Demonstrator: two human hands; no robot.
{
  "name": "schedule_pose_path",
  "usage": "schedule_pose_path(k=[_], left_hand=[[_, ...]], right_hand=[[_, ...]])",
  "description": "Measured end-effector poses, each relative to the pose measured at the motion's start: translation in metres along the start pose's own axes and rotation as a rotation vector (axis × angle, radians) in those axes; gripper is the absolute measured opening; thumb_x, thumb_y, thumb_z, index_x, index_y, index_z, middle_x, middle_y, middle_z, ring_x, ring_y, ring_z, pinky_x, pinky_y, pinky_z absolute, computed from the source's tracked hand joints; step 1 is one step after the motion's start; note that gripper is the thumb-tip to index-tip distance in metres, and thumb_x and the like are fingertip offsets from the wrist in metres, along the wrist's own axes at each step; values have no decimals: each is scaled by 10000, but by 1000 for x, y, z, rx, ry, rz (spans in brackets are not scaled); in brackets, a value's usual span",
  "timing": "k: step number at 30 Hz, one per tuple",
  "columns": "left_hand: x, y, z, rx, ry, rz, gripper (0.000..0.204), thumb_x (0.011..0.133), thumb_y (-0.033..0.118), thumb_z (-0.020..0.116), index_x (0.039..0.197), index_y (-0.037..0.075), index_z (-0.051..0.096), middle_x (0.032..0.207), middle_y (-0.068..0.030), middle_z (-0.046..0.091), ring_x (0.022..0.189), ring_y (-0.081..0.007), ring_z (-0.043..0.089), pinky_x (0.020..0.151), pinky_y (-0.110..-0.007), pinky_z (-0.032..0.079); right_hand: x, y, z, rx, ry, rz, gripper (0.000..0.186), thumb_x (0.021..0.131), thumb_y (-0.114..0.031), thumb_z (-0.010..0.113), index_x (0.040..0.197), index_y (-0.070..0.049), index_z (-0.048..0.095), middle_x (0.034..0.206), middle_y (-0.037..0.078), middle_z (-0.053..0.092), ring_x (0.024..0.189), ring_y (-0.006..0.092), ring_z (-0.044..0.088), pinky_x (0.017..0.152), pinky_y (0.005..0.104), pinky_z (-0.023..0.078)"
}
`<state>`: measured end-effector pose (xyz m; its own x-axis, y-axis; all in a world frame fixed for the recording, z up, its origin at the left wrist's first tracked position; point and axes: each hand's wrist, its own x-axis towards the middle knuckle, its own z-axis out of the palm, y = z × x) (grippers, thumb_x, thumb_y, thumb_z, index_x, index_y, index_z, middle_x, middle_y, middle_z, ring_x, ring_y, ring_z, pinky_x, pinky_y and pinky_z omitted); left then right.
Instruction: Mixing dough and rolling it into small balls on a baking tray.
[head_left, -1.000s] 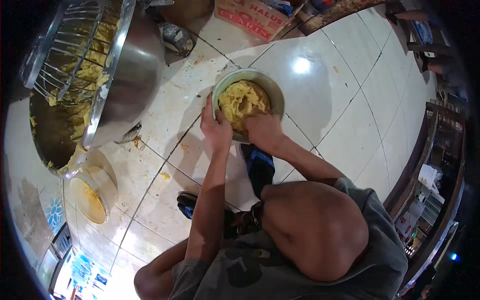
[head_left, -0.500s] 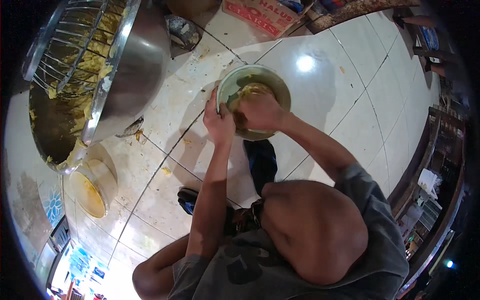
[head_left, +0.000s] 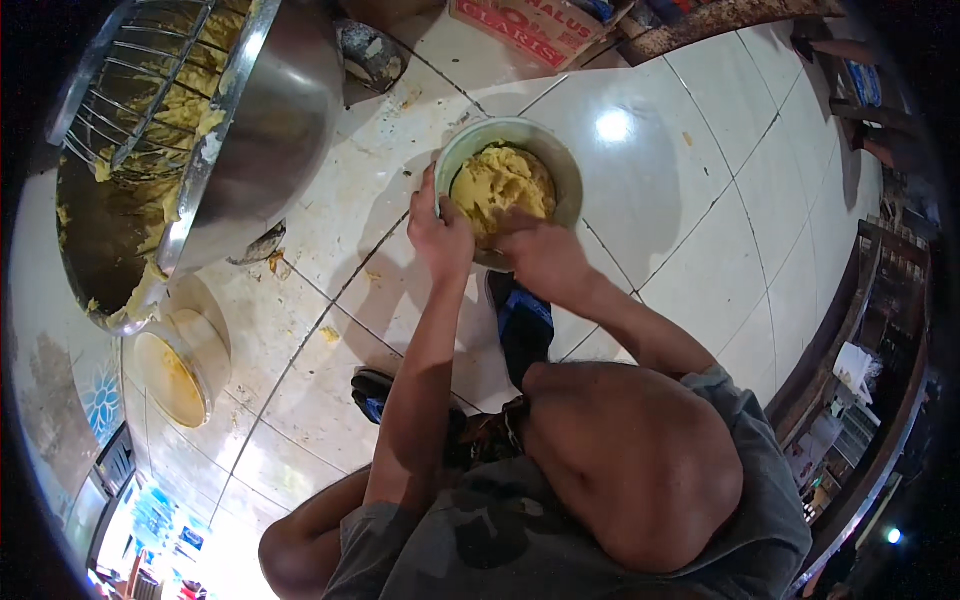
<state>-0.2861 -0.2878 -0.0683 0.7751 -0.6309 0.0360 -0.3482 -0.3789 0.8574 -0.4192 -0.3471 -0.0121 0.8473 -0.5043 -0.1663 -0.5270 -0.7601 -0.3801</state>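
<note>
A pale green round bowl (head_left: 570, 185) stands on the tiled floor in front of me, holding a thick lump of yellow dough (head_left: 505, 185). My left hand (head_left: 440, 232) grips the bowl's left wall, thumb at the rim and fingers along the outside. Over the near right rim reaches my right hand (head_left: 548, 262), its fingers curled at the near edge of the dough and somewhat blurred. Whatever those fingers hold, if anything, is hidden.
A large steel mixing bowl (head_left: 290, 110) with a wire guard (head_left: 150, 90) and yellow dough inside stands at the left. Beneath it sits a cream bucket (head_left: 205, 350) with yellow residue. A red and white carton (head_left: 530, 30) lies at the back. Another person's legs (head_left: 870, 110) show far right.
My right hand has moved from over the middle of the bowl toward its near rim, uncovering the dough. The left hand stays at the bowl's left side.
</note>
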Motion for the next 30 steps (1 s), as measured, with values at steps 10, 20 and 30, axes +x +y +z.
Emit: schedule_pose_path(k=[10,20,30], left_hand=[[-8,2,5,-142,-32,140,440,874,-15,501,1309,34,533,1140,-138,635,924,-252,615,786,-308,486],[-25,20,10,-140,25,-46,467,858,-49,502,1316,38,523,1127,-158,640,950,-299,622,795,-336,497],[-38,23,7,-76,81,-53,404,926,50,521,1328,9,504,1184,-180,620,951,-271,619,763,-324,499]], right_hand=[[74,49,29,106,-23,144,197,820,-175,538,756,-29,654,718,177,654,580,356,613,544,441,480],[18,36,14,-302,-132,-4,154,772,-158,596,862,-79,693,876,79,673,782,281,635,676,395,512],[38,60,7,151,209,489,199,815,-193,556,860,-32,664,826,133,676,679,393,629,608,454,505]])
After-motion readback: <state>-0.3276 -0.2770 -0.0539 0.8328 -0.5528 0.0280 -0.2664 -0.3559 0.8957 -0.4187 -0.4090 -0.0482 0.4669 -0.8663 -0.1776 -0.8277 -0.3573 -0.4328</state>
